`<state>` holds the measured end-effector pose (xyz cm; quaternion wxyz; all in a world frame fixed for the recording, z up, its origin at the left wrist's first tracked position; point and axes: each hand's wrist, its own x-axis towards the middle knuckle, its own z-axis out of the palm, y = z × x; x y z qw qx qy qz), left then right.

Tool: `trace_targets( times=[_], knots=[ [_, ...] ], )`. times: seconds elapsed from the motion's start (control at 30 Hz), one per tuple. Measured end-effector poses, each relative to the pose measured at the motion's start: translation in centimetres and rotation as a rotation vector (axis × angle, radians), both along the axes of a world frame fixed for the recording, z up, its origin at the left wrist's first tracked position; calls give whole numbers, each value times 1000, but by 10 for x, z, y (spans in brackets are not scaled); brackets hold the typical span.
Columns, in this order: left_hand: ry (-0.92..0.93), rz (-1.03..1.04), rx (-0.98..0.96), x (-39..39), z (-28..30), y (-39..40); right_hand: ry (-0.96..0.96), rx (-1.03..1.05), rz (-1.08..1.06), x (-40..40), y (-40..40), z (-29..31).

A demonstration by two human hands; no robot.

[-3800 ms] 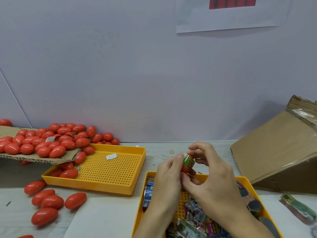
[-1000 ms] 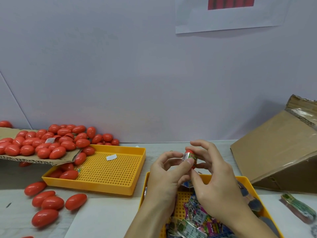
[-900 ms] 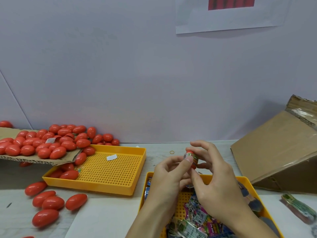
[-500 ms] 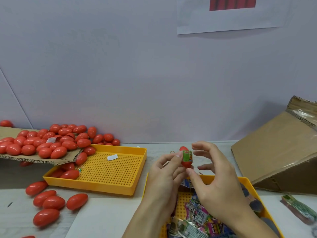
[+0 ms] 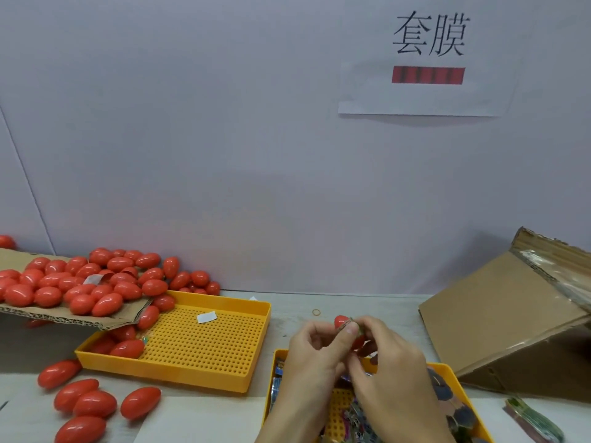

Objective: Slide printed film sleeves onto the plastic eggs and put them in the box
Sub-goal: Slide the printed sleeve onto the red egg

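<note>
Both hands, left hand [image 5: 315, 353] and right hand [image 5: 388, 356], pinch one red egg [image 5: 341, 321] above the near tray of sleeves [image 5: 447, 370]; its sleeve seems only partly on. Leftward lie many bare eggs [image 5: 83, 287]. The cardboard box [image 5: 499, 318] waits right, unobstructed.

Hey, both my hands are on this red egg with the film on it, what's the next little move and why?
Probably push the film sleeve further along the egg: red plastic shows on both sides of it, and both the left hand and right hand pinch it over the sleeve tray, not near the cardboard box.
</note>
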<state>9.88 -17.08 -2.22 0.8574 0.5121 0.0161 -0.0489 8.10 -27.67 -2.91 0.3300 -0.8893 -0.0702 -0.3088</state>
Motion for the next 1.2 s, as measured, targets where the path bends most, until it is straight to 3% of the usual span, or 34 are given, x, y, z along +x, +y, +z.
trace_targets(
  times=[0.13,0.27,0.33,0.43,0.53,0.6,0.7,0.83,0.93,1.03,1.2],
  knots=[
    [59,24,91,6,0,5,296,287,-23,-1,-8,7],
    [28,65,99,9,-2,7,568,1022,46,4,-25,22],
    [22,61,104,10,-4,7,526,1226,64,6,-41,36],
    [30,55,90,11,-5,8,286,1454,89,15,-75,70],
    [52,80,101,12,-5,8,21,1497,-54,27,-120,113],
    [63,103,119,13,-5,8,-68,1500,-161,32,-146,135],
    [71,109,140,15,-4,8,118,1422,-206,27,-159,140],
    [66,96,153,15,-2,7,474,962,-183,12,-120,103],
    [16,122,183,12,1,8,645,711,-19,3,-70,72],
    [-52,188,290,9,5,12,594,492,119,-6,-26,39],
    [-166,261,509,2,14,19,467,78,139,-15,-5,17]
  ],
)
